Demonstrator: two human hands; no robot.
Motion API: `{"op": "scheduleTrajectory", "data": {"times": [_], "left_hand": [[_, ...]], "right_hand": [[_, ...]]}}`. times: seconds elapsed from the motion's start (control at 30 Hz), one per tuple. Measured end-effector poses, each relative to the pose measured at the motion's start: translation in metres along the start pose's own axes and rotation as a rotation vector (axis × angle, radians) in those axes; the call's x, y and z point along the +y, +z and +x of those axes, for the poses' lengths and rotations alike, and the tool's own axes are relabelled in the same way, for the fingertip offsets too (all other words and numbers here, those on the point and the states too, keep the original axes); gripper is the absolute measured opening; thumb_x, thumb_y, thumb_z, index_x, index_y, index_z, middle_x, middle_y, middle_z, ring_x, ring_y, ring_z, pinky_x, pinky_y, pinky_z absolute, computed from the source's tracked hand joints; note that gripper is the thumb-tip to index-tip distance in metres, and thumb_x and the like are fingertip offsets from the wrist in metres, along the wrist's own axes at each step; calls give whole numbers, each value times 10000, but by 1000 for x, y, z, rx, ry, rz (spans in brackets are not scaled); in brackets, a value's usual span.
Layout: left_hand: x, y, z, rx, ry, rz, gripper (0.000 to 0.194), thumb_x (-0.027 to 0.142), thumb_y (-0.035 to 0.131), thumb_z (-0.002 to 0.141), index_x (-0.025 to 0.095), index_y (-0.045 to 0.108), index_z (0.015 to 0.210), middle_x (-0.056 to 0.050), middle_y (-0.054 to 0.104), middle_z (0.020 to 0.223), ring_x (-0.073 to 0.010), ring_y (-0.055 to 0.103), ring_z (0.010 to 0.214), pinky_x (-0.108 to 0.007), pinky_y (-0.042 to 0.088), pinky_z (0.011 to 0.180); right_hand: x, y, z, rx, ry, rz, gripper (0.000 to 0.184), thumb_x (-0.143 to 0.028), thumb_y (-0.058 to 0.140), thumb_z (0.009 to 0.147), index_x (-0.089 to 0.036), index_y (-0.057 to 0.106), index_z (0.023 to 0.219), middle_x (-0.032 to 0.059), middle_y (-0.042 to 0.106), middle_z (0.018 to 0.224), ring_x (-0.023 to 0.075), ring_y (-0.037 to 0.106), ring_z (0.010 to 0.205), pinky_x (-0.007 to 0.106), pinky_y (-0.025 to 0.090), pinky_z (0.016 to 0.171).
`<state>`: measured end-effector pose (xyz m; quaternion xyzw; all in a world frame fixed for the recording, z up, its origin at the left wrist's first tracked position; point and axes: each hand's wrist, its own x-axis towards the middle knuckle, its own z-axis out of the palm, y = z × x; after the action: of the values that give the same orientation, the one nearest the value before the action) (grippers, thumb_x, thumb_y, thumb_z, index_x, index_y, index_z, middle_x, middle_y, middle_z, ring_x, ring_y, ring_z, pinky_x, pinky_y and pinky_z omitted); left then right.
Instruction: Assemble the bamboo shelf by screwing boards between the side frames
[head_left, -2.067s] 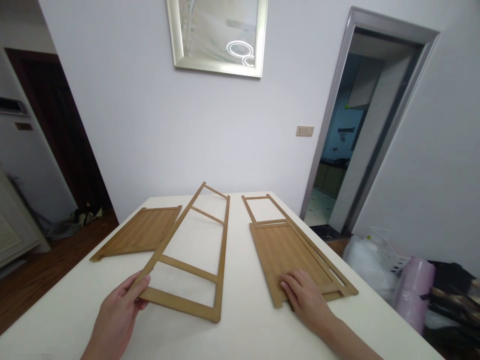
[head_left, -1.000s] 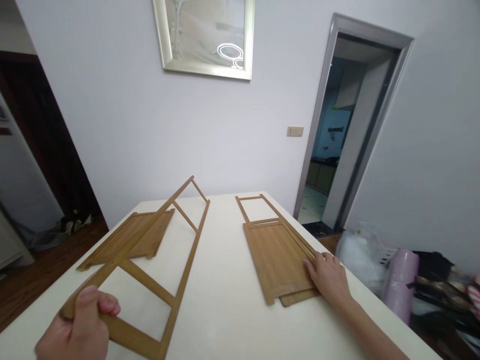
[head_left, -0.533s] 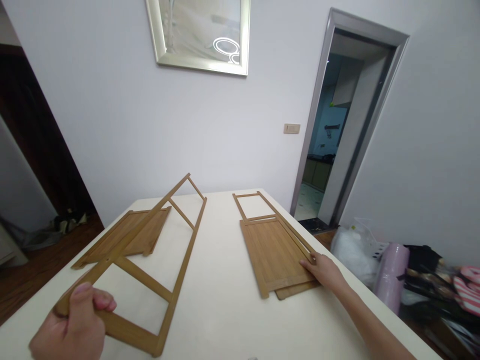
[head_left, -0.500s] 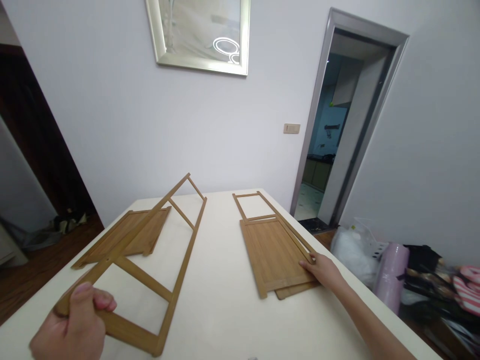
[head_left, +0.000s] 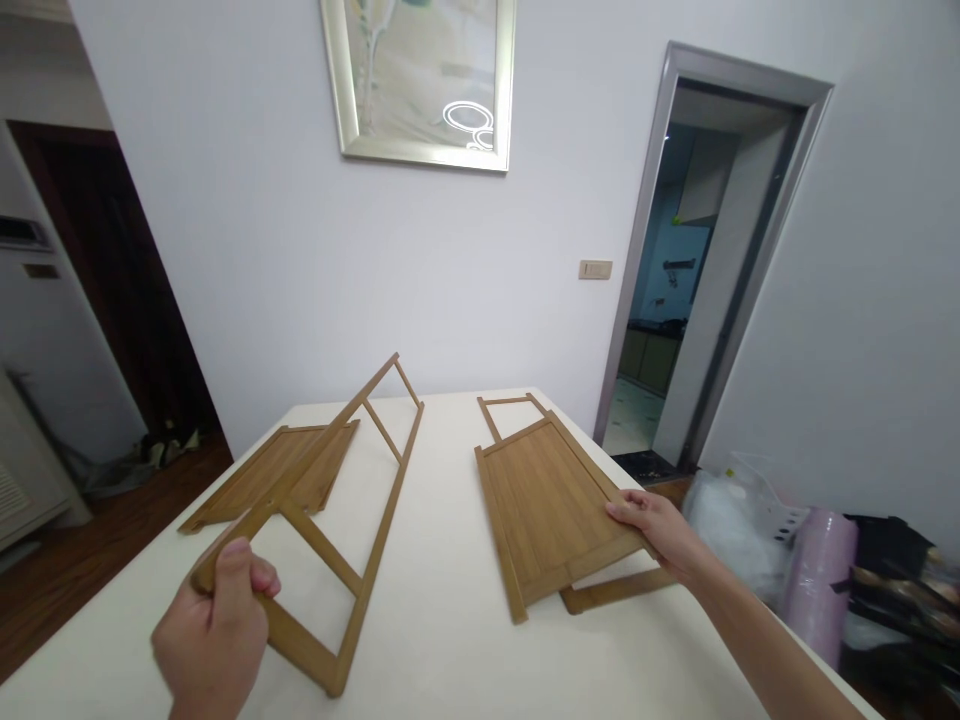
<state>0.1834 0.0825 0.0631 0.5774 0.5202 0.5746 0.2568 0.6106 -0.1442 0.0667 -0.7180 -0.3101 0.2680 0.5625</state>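
Observation:
My left hand (head_left: 217, 625) grips the near left corner of a long wooden frame (head_left: 319, 548) with crossbars, tilted so its left side is raised over the table. Behind that frame a slatted wooden panel (head_left: 259, 465) lies on the left of the table. My right hand (head_left: 656, 525) pinches the right edge of a second slatted wooden panel (head_left: 544, 505), whose right side is lifted. Beneath this panel lies another wooden frame (head_left: 619, 590), its near bar and far end showing; the panel hides its middle.
The white table (head_left: 442, 620) reaches to the wall, where a framed picture (head_left: 424, 155) hangs above a switch plate (head_left: 595, 270). A doorway (head_left: 667, 280) opens at the right. Beside the table stand a pink wrapped roll (head_left: 817, 580) and plastic bags (head_left: 727, 520).
My right hand has raised the right side of the slatted panel, baring more of the frame below. My left hand still holds its frame. The camera view has shifted slightly.

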Motion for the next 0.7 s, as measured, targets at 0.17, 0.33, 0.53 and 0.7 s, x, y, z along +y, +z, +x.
{"op": "scheduleTrajectory", "data": {"times": [0.17, 0.33, 0.53, 0.7], "left_hand": [[7, 7, 3, 18, 36, 73, 471, 517, 434, 912, 220, 517, 556, 1, 607, 551, -190, 587, 636, -305, 429, 742], [10, 7, 7, 17, 29, 127, 461, 506, 439, 906, 215, 525, 560, 3, 613, 546, -185, 585, 595, -297, 419, 676], [17, 8, 6, 26, 60, 142, 426, 505, 418, 910, 215, 551, 627, 6, 608, 549, -178, 573, 570, -294, 435, 666], [20, 7, 7, 2, 117, 156, 424, 529, 408, 909, 200, 621, 747, 24, 570, 527, -169, 555, 532, -285, 454, 660]], "right_hand": [[-50, 14, -1, -99, -145, 85, 545, -509, 809, 642, -176, 634, 1036, 50, 726, 830, 240, 688, 751, 332, 537, 645], [-92, 29, 0, -205, -280, -77, 616, -509, 801, 672, -173, 653, 1166, 38, 734, 842, 254, 681, 834, 360, 540, 751], [-120, 49, -3, -430, -398, -242, 479, -515, 722, 768, -203, 713, 1130, 42, 725, 1064, 281, 653, 990, 357, 523, 842], [-131, 56, -4, -510, -414, -276, 451, -489, 713, 784, -226, 715, 1149, 38, 725, 1081, 289, 653, 1013, 366, 515, 868]]}}
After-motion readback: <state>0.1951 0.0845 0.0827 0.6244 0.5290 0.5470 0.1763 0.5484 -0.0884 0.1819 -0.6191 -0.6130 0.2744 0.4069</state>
